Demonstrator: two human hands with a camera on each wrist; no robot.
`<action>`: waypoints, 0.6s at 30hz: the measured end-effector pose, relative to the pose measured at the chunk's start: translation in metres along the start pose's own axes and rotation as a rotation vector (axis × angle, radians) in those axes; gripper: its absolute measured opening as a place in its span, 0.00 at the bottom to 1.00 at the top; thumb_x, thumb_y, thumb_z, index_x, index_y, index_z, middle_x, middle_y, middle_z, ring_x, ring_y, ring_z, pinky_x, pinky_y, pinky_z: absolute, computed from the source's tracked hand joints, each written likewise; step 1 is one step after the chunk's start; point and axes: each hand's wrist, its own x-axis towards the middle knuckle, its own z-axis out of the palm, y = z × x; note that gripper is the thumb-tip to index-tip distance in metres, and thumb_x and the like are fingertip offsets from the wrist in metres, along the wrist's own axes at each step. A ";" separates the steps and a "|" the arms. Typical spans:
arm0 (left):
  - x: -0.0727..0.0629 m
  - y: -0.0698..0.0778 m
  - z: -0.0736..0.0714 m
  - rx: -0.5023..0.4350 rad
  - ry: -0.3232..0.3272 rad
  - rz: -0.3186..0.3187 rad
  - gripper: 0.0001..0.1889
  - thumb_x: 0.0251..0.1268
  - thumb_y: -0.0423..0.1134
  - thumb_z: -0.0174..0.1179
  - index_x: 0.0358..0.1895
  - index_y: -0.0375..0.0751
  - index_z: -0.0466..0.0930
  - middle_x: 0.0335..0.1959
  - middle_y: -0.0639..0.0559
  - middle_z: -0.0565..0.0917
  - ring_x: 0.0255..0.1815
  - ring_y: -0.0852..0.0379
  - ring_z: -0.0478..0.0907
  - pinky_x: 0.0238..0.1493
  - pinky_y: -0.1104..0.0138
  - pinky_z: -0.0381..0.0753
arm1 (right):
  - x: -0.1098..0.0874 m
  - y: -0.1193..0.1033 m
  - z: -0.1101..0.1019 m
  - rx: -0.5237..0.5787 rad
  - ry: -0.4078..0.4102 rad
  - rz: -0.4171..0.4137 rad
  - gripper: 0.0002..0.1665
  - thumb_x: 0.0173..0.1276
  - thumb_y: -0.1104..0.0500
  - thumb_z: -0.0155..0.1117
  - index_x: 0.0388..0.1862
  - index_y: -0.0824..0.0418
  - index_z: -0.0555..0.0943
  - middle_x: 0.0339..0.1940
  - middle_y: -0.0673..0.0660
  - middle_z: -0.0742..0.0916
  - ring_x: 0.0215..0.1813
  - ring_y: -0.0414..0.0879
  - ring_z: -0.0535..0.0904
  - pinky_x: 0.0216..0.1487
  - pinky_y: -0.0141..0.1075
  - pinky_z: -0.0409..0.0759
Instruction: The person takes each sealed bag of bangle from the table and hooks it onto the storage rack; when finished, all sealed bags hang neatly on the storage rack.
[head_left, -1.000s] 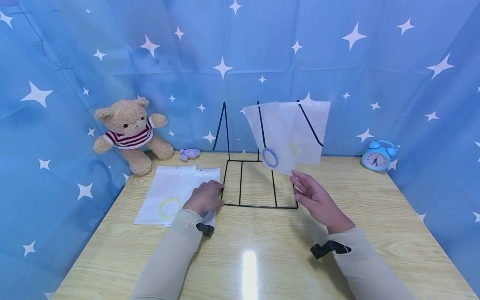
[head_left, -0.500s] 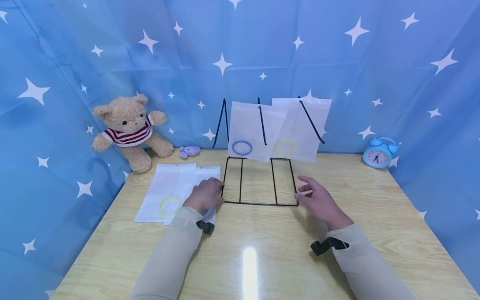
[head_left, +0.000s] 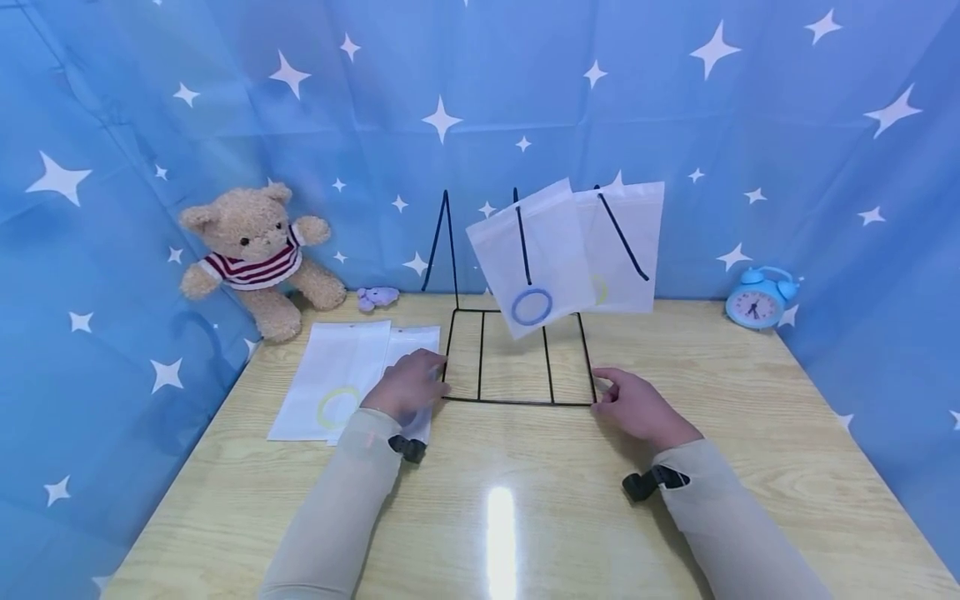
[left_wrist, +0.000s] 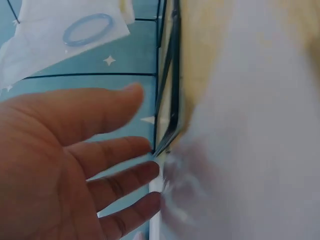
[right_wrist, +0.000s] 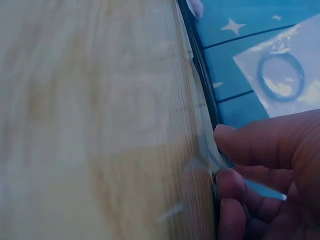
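**Looks like steadying the black wire rack [head_left: 517, 403]**

The left hand [head_left: 407, 387] lies at the base's 9 o'clock, fingers loosely extended against the edge, grasping nothing; the right hand [head_left: 641, 410], at 4 o'clock, curls and seems to pinch the corner. At 12, the blue-ring zip bag [head_left: 540, 242] hangs tilted; at 1, the yellow-ring zip bag [head_left: 630, 229] hangs beside it. Flat zip bags [head_left: 326, 362] lie on the surface [head_left: 570, 508] toward 9. The next move probably calls for keeping the base still while the tilted bag settles.

The rack [head_left: 517, 402] looks smooth metal, the bags [head_left: 558, 250] glossy plastic, the table [head_left: 585, 508] shiny wood.
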 end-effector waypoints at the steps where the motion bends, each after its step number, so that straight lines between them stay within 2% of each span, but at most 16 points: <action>1: -0.001 -0.003 -0.004 -0.041 0.002 0.001 0.31 0.76 0.46 0.62 0.78 0.44 0.71 0.79 0.42 0.70 0.80 0.36 0.63 0.79 0.36 0.59 | 0.000 0.000 0.000 0.000 0.000 -0.002 0.40 0.74 0.61 0.66 0.81 0.67 0.65 0.41 0.58 0.84 0.37 0.49 0.76 0.36 0.39 0.75; 3: -0.004 -0.012 -0.015 -0.125 0.022 -0.001 0.29 0.78 0.44 0.59 0.78 0.42 0.71 0.78 0.41 0.70 0.80 0.36 0.65 0.79 0.39 0.61 | 0.000 0.000 0.000 -0.003 0.001 -0.005 0.38 0.74 0.61 0.64 0.80 0.68 0.66 0.40 0.57 0.84 0.34 0.48 0.75 0.35 0.39 0.74; 6: -0.012 -0.031 -0.040 -0.208 0.053 -0.020 0.26 0.80 0.39 0.57 0.76 0.37 0.72 0.75 0.36 0.73 0.76 0.35 0.69 0.76 0.41 0.67 | -0.001 -0.001 -0.001 0.000 0.003 0.002 0.36 0.74 0.61 0.62 0.79 0.67 0.68 0.38 0.56 0.83 0.31 0.47 0.73 0.32 0.38 0.73; 10: -0.026 -0.059 -0.071 -0.218 0.079 -0.077 0.25 0.81 0.36 0.53 0.75 0.32 0.71 0.72 0.31 0.75 0.74 0.32 0.71 0.72 0.41 0.71 | -0.002 0.000 -0.001 -0.005 0.008 0.002 0.36 0.74 0.61 0.63 0.79 0.68 0.68 0.38 0.57 0.83 0.32 0.47 0.73 0.33 0.39 0.73; 14: -0.043 -0.082 -0.094 -0.202 0.090 -0.178 0.26 0.83 0.38 0.49 0.78 0.32 0.68 0.74 0.29 0.72 0.75 0.31 0.67 0.73 0.39 0.69 | 0.000 0.001 -0.001 -0.013 0.009 -0.007 0.36 0.75 0.61 0.63 0.79 0.68 0.68 0.40 0.57 0.84 0.36 0.48 0.76 0.36 0.40 0.74; 18: -0.056 -0.099 -0.107 -0.218 0.097 -0.319 0.30 0.84 0.43 0.49 0.81 0.32 0.61 0.77 0.26 0.67 0.76 0.28 0.65 0.73 0.37 0.68 | -0.001 0.001 -0.001 -0.016 0.003 -0.005 0.37 0.75 0.60 0.63 0.80 0.67 0.67 0.40 0.58 0.84 0.35 0.48 0.76 0.35 0.40 0.74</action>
